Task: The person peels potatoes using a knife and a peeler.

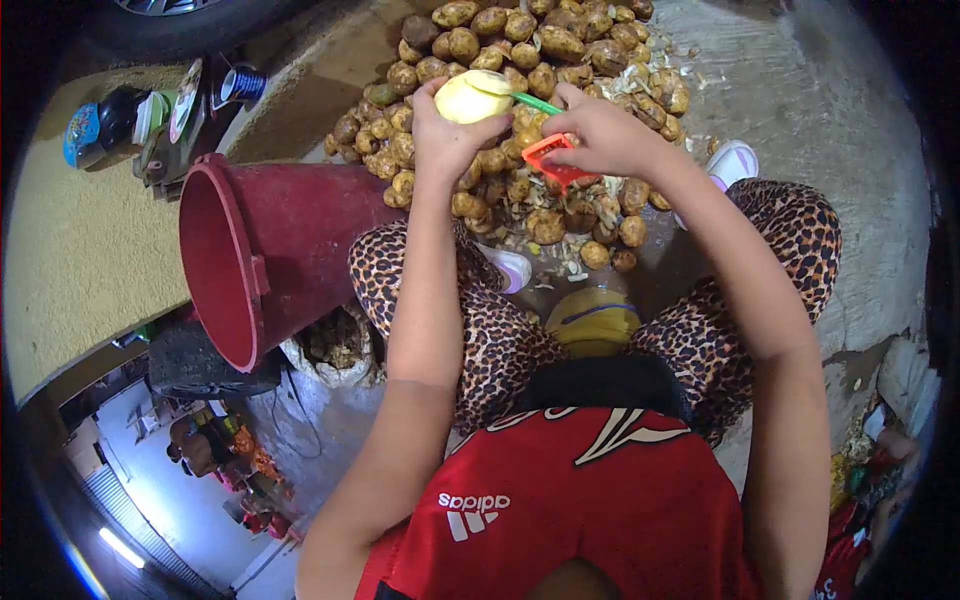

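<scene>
concrete floor | unpeeled potatoes heaped directly on it | pale peelings scattered among them | white shoe beside the heap

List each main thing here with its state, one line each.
Held potato: peeled where visible, in left hand
Green tool: in right hand, tip at held potato
Orange piece: at right hand; attachment unclear
Potato pile: mostly brown, unpeeled
Peelings: scattered among the pile
Bucket: uncovered
Sack: open, contents unclear
Lamp: lit

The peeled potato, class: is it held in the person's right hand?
No, the left hand holds the peeled potato, while the right hand grips a green handle.
</scene>
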Demonstrator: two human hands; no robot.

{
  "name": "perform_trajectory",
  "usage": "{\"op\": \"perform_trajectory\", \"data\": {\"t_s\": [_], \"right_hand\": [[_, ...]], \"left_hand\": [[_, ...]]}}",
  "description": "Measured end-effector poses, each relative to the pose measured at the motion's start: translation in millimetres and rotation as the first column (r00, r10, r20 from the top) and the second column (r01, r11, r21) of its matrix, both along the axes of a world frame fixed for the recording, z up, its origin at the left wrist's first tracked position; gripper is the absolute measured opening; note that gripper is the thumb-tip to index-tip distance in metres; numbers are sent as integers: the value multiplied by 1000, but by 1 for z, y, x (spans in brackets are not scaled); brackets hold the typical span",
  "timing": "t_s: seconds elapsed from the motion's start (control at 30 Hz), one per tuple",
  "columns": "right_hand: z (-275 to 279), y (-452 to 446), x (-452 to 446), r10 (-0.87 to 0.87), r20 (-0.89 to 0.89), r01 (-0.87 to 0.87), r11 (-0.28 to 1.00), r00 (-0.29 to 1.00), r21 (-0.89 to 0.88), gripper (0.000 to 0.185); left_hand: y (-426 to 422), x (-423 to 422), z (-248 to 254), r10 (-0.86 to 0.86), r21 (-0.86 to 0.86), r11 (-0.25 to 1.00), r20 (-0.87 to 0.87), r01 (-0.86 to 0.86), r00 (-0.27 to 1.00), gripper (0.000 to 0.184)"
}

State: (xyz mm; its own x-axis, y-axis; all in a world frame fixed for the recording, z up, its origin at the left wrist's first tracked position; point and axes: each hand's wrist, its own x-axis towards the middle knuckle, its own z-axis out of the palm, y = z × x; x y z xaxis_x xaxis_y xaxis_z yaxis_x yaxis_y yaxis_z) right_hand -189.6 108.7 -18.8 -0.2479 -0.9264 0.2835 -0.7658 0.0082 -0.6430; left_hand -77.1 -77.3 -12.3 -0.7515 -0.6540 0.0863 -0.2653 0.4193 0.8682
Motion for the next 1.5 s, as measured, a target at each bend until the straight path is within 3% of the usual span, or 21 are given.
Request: {"op": "perform_trajectory", "data": {"t_s": [0.13,0.2,0.3,0.4,0.43,0.47,0.53,0.67,0.73,0.77,0.8,0.87,0.9,1.0,1.07,1.17,1.27,1.37,1.5], "right_hand": [[9,3,-3,29,-100,-7,977,995,213,11],[7,5,-6,37,-141,-7,978,989,210,10],[7,9,-6,39,-200,3,979,979,204,13],[-15,10,-8,-61,-157,87,983,986,164,14],[-20,9,-12,-110,-126,129,980,986,150,14],[-24,10,-18,-119,-98,138,966,988,218,14],[-16,6,-20,-140,-38,144,923,989,358,16],[-16,8,-22,-157,522,-131,872,839,472,21],[-2,11,-27,-249,471,-118,774,846,622,24],[14,15,-29,-317,460,-75,754,829,653,23],[25,15,-31,-380,448,-34,731,809,681,23],[8,17,-49,-383,554,16,832,739,554,23],[17,21,-54,-414,624,73,865,663,496,23],[26,21,-63,-394,803,184,919,447,348,23],[29,19,-68,-326,895,242,935,303,259,24],[44,17,-62,-220,947,205,963,233,173,23],[53,18,-63,-142,965,244,966,222,86,22],[57,18,-70,-131,970,350,935,205,52,20],[61,14,-82,-89,988,419,908,128,27,19]], "left_hand": [[9,1,12,-80,201,976,-43,87,996,74],[11,6,21,-102,336,933,-104,131,989,70],[1,14,20,-233,569,758,-221,319,947,68],[7,16,20,-287,602,735,-141,312,948,69],[11,11,24,-401,345,854,-40,389,915,73],[23,14,27,-358,111,930,58,350,932,79],[29,15,22,-307,49,951,2,306,952,83],[20,11,28,-297,1,955,-43,297,954,84],[22,10,28,-306,31,950,-120,311,945,84],[23,11,31,-309,-39,951,-115,307,944,85],[21,11,26,-292,59,951,-140,302,946,85],[14,10,12,-250,250,923,-190,294,949,84],[14,11,17,-281,-23,960,-105,280,954,84],[22,7,16,-241,340,885,-253,319,937,86],[30,8,21,-136,668,641,-386,378,912,76],[31,9,23,85,861,254,-473,440,877,63],[33,9,28,133,908,147,-411,392,902,67],[40,8,33,-32,847,250,-477,469,878,68],[46,8,38,-141,855,205,-457,477,878,74]]}}
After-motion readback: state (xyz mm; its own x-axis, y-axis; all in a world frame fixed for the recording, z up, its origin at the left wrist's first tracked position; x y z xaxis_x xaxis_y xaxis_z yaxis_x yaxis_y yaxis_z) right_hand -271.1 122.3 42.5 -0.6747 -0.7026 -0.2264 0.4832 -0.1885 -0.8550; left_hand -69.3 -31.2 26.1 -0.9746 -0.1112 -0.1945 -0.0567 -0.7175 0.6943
